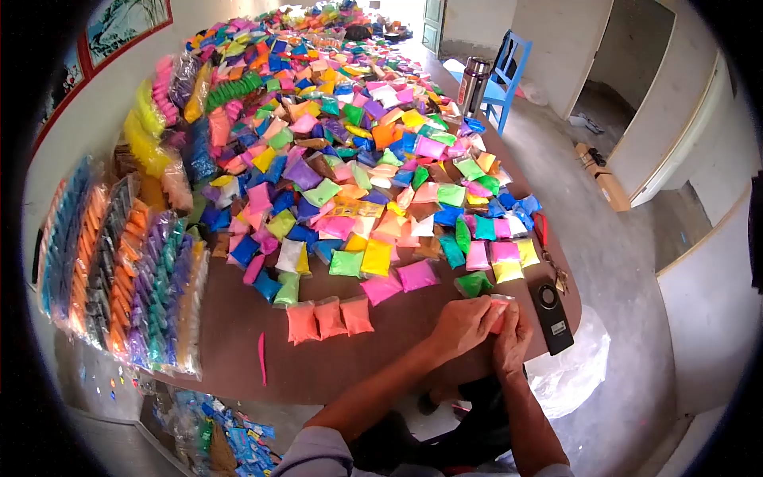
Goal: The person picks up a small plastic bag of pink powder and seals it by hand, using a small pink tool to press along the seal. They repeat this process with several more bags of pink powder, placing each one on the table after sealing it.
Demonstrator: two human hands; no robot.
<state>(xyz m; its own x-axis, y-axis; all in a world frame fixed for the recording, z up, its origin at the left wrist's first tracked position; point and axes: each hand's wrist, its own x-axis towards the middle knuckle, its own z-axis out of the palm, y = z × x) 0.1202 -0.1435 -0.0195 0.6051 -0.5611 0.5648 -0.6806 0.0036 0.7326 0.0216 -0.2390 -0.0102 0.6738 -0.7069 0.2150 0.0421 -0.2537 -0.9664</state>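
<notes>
At the table's front edge, my left hand (pixel 461 327) and my right hand (pixel 513 340) are close together, both with fingers closed on a small coral-red plastic packet (pixel 498 323). Only part of that packet and its clear top edge show between the fingers. To the left, three coral packets (pixel 329 318) lie side by side in a row. Just beyond my hands are a green packet (pixel 474 283) and a yellow packet (pixel 507 272). A black device with a round dial (pixel 554 318) lies right of my right hand.
A large heap of multicoloured packets (pixel 322 192) covers much of the brown table (pixel 226 318). Packed strips of packets (pixel 127 278) stand at the left. A pink plastic knife (pixel 262 359), keys (pixel 561 278) and a steel thermos (pixel 474 83) are on the table. Beyond stands a blue chair (pixel 501 94).
</notes>
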